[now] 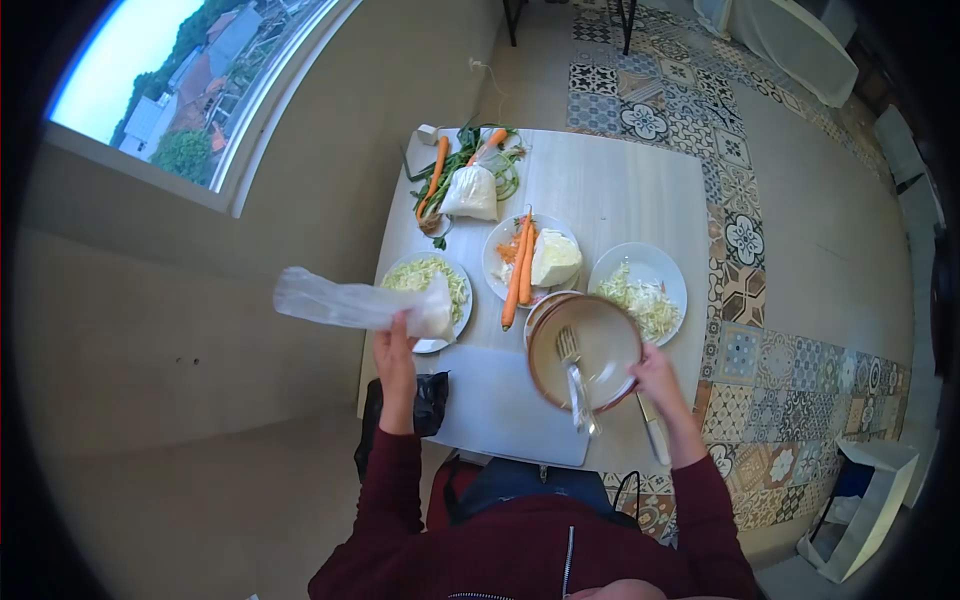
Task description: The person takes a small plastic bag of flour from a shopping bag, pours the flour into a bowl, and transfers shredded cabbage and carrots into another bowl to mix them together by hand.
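My left hand (395, 365) grips a clear plastic bag (335, 300) with something white gathered at its right end. That end hangs over a plate of shredded cabbage (405, 270) and covers part of it. In my right hand (655, 375) is the rim of a brown-edged bowl (612, 350), tilted toward me, with forks (572, 365) lying inside. Another bowl or dish shows partly behind its left edge. Just beyond stands a plate with two whole carrots (520, 265), a cabbage piece (555, 258) and some grated carrot. A knife (654, 435) lies below my right hand.
A second plate of shredded cabbage (640, 305) is at the right. More carrots (437, 175), greens and a tied bag of white stuff (470, 192) lie at the far left. A pale cutting board (500, 405) lies in front; a black bag (430, 400) hangs at the left edge.
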Action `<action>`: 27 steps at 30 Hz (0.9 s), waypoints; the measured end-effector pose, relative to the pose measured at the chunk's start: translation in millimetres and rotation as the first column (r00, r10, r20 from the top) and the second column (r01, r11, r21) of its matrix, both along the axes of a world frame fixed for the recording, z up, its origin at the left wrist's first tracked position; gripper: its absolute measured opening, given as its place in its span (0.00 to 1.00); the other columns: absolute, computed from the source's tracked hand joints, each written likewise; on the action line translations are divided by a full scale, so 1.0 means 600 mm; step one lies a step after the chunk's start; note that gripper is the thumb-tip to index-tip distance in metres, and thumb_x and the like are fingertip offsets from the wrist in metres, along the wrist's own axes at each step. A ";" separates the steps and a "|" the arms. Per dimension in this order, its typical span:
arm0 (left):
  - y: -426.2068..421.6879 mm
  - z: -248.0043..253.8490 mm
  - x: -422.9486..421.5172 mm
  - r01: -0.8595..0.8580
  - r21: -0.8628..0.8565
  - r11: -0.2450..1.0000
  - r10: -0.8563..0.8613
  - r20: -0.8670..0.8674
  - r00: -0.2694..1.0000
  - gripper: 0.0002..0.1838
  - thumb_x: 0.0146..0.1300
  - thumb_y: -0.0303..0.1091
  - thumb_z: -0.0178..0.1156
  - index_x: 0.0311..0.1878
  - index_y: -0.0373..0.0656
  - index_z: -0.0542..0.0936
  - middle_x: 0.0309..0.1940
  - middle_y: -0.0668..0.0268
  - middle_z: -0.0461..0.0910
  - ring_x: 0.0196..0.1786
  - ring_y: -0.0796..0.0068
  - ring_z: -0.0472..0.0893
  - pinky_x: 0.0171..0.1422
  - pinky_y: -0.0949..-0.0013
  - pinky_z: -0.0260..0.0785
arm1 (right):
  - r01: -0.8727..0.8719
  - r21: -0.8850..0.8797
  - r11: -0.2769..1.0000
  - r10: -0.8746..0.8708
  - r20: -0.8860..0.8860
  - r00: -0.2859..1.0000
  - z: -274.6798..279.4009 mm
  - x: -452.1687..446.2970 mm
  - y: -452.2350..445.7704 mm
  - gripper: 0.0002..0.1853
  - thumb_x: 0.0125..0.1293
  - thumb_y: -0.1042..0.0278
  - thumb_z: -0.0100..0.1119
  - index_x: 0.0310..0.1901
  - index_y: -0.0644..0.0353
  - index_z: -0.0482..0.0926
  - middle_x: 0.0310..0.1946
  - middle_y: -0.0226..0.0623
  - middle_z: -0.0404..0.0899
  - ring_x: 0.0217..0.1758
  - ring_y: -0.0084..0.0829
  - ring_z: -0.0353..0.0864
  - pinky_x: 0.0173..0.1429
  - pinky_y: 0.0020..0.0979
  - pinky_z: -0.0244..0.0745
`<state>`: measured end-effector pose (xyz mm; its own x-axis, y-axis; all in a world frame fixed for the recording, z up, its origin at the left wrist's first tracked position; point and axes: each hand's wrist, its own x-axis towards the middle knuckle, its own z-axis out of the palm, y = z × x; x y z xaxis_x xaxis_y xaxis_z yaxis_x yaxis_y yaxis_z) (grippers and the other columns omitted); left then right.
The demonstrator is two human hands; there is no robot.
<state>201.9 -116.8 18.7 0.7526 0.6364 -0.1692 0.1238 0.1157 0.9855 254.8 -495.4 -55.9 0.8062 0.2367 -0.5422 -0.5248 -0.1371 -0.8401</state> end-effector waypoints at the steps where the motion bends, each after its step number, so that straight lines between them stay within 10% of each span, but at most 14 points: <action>1: 0.002 0.009 0.018 0.008 0.003 1.000 -0.008 0.015 1.000 0.19 0.72 0.40 0.50 0.58 0.37 0.70 0.53 0.61 0.74 0.56 0.69 0.76 0.55 0.61 0.73 | -0.020 0.044 0.999 0.022 -0.043 0.999 -0.015 -0.028 0.013 0.17 0.59 0.84 0.51 0.51 0.65 0.71 0.35 0.36 0.79 0.35 0.27 0.82 0.32 0.27 0.80; 9: -0.113 0.017 0.243 0.375 -0.083 0.923 -0.366 0.105 0.925 0.17 0.71 0.44 0.51 0.52 0.43 0.78 0.49 0.70 0.79 0.50 0.78 0.77 0.47 0.73 0.70 | -0.276 -0.175 0.945 0.283 0.015 0.959 -0.144 -0.180 0.082 0.21 0.58 0.81 0.56 0.56 0.66 0.73 0.37 0.37 0.83 0.38 0.27 0.82 0.43 0.29 0.78; 12: -0.171 -0.093 0.365 0.495 0.147 0.857 -0.501 0.008 0.865 0.19 0.70 0.46 0.50 0.46 0.39 0.80 0.39 0.61 0.81 0.44 0.69 0.79 0.45 0.67 0.70 | -0.294 -0.241 0.925 0.310 0.029 0.950 -0.141 -0.190 0.095 0.20 0.58 0.75 0.57 0.53 0.62 0.75 0.39 0.47 0.83 0.43 0.41 0.83 0.48 0.37 0.76; 19: -0.262 -0.282 0.528 0.563 0.331 0.757 -0.508 -0.242 0.826 0.20 0.66 0.47 0.51 0.44 0.38 0.79 0.40 0.48 0.81 0.47 0.45 0.78 0.49 0.54 0.68 | -0.237 -0.346 0.908 0.276 0.067 0.959 -0.190 -0.210 0.106 0.14 0.57 0.69 0.58 0.44 0.63 0.74 0.33 0.53 0.80 0.40 0.54 0.80 0.45 0.46 0.75; 27: -0.276 -0.347 0.522 0.569 0.236 0.788 -0.485 -0.332 0.809 0.21 0.63 0.47 0.54 0.47 0.37 0.80 0.42 0.48 0.82 0.49 0.49 0.79 0.53 0.57 0.69 | -0.230 -0.357 0.905 0.266 0.052 0.963 -0.193 -0.208 0.107 0.15 0.58 0.70 0.57 0.47 0.62 0.74 0.36 0.53 0.80 0.43 0.53 0.80 0.48 0.45 0.74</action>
<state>515.0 -282.6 -189.7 0.9462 0.2004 -0.2542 0.3108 -0.3431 0.8864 129.9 -431.4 -171.9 0.7985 0.2485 -0.5483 -0.3544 -0.5422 -0.7619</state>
